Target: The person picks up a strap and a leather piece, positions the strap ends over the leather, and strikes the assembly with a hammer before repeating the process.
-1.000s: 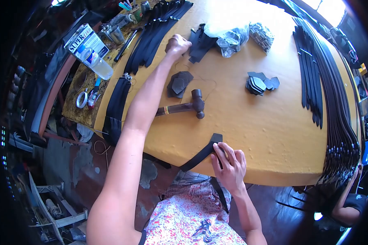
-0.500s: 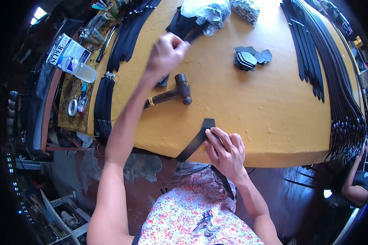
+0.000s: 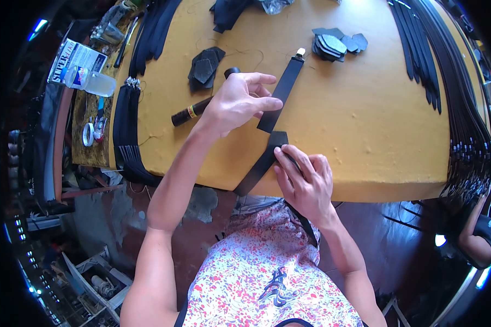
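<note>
My left hand (image 3: pixel 236 101) pinches the near end of a short black strap with a metal clip (image 3: pixel 284 87) that lies across the yellow tabletop (image 3: pixel 365 131). Just below it, my right hand (image 3: pixel 303 180) presses its fingers on a folded black strap (image 3: pixel 262 163) that hangs over the table's front edge. The two straps' ends nearly meet. A hammer (image 3: pixel 202 106) with a wooden handle lies behind my left hand, its head partly hidden.
Two piles of dark leather cutouts (image 3: pixel 204 68) (image 3: pixel 335 44) sit further back. Long black straps (image 3: pixel 453 103) drape along the right side, more bundles (image 3: pixel 126 125) at the left edge. A plastic bottle (image 3: pixel 93 82) and a box lie far left. Another person's arm (image 3: pixel 474 240) is lower right.
My left hand came back from the far pile carrying the clip-ended strap and set it down close to the folded strap. My right hand stayed on the folded strap. The camera view tilted down.
</note>
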{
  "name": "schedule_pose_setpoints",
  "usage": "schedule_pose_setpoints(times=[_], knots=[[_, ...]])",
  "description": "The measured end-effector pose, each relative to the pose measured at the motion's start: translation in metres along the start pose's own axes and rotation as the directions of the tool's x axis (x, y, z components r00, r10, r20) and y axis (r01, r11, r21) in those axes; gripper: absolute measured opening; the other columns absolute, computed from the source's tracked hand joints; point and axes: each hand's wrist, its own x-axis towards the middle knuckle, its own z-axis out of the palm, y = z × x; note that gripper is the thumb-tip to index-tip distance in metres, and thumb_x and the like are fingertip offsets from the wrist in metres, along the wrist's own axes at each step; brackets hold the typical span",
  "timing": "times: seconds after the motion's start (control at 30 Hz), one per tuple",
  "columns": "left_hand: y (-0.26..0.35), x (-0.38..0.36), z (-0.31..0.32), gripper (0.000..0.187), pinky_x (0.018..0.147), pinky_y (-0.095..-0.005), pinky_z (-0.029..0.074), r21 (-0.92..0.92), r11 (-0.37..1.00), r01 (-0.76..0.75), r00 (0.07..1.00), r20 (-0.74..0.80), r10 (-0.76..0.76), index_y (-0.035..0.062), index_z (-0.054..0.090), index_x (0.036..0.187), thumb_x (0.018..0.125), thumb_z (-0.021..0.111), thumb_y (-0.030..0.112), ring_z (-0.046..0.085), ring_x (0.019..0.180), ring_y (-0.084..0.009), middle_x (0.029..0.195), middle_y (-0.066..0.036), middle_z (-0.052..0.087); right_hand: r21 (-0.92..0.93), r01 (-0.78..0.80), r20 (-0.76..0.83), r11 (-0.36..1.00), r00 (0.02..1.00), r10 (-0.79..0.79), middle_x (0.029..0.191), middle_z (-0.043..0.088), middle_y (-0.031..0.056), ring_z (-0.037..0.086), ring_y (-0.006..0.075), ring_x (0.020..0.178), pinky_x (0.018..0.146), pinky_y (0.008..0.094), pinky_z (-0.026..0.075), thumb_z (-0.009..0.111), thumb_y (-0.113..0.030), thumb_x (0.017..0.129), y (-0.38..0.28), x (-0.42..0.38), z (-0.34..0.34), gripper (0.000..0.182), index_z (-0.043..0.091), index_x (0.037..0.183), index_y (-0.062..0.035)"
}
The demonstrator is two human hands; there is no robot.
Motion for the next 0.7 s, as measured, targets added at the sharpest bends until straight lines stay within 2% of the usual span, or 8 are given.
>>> schedule_pose_setpoints(times=[0.03, 0.1, 0.13, 0.37, 0.53, 0.7], knots=[[-0.004, -0.004, 0.003, 0.052, 0.060, -0.0229, 0.051, -0.004, 1.000, 0.014, 1.000, 0.004, -0.014, -0.0060, 0.063, 0.131, 0.087, 0.082, 0.011, 0.062, 0.070, -0.0081, 0.088, -0.003, 0.070, 0.005, -0.008, 0.012, 1.000, 1.000, 0.008, 0.124, 0.068, -0.0027, 0.054, 0.0172, 0.081, 0.078, 0.0322, 0.048, 0.079, -0.016, 0.082, 0.000, 0.000, 0.000, 0.039, 0.075, 0.121, -0.0108], [-0.004, -0.014, 0.008, 0.038, 0.061, -0.0222, 0.052, -0.117, 0.993, -0.021, 0.999, -0.034, 0.017, -0.0044, 0.068, 0.116, 0.087, 0.083, 0.013, 0.064, 0.072, -0.0079, 0.086, -0.003, 0.071, -0.004, 0.005, 0.006, 1.000, 1.000, -0.005, 0.124, 0.068, -0.0025, 0.054, 0.0175, 0.082, 0.078, 0.0323, 0.048, 0.079, -0.016, 0.082, 0.001, 0.000, -0.001, 0.040, 0.075, 0.122, -0.0113], [-0.002, -0.019, 0.012, 0.027, 0.061, -0.0212, 0.052, -0.115, 0.992, -0.042, 0.995, -0.091, 0.031, -0.0013, 0.068, 0.103, 0.087, 0.083, 0.013, 0.065, 0.072, -0.0077, 0.085, -0.005, 0.072, -0.002, 0.011, 0.011, 1.000, 1.000, -0.011, 0.123, 0.067, -0.0015, 0.054, 0.0179, 0.083, 0.078, 0.0329, 0.048, 0.079, -0.016, 0.082, 0.002, -0.001, 0.000, 0.041, 0.074, 0.123, -0.0116], [-0.016, -0.027, 0.023, 0.018, 0.061, -0.0214, 0.053, -0.205, 0.977, -0.060, 0.993, -0.111, 0.038, -0.0015, 0.065, 0.098, 0.090, 0.079, 0.007, 0.065, 0.067, -0.0075, 0.081, -0.005, 0.071, 0.001, -0.038, 0.064, 0.999, 0.997, 0.038, 0.112, 0.062, 0.0039, 0.056, 0.0214, 0.084, 0.076, 0.0351, 0.048, 0.078, -0.015, 0.083, -0.001, -0.001, -0.004, 0.042, 0.073, 0.125, -0.0123], [-0.018, -0.027, 0.021, 0.016, 0.062, -0.0211, 0.054, -0.032, 0.996, -0.087, 0.993, -0.087, 0.084, -0.0029, 0.064, 0.098, 0.091, 0.076, 0.005, 0.064, 0.067, -0.0063, 0.082, -0.005, 0.072, -0.008, -0.036, 0.068, 0.999, 0.997, 0.037, 0.109, 0.061, 0.0039, 0.055, 0.0212, 0.083, 0.075, 0.0354, 0.047, 0.078, -0.015, 0.084, -0.001, 0.000, -0.003, 0.040, 0.073, 0.124, -0.0126], [-0.020, -0.025, 0.022, 0.015, 0.062, -0.0213, 0.054, -0.012, 0.997, -0.075, 0.995, -0.067, 0.074, -0.0031, 0.064, 0.099, 0.092, 0.075, 0.004, 0.065, 0.068, -0.0061, 0.084, -0.006, 0.073, -0.010, -0.044, 0.076, 0.999, 0.996, 0.045, 0.108, 0.061, 0.0027, 0.053, 0.0203, 0.079, 0.073, 0.0346, 0.047, 0.078, -0.014, 0.083, -0.001, 0.000, -0.002, 0.039, 0.074, 0.122, -0.0133]])
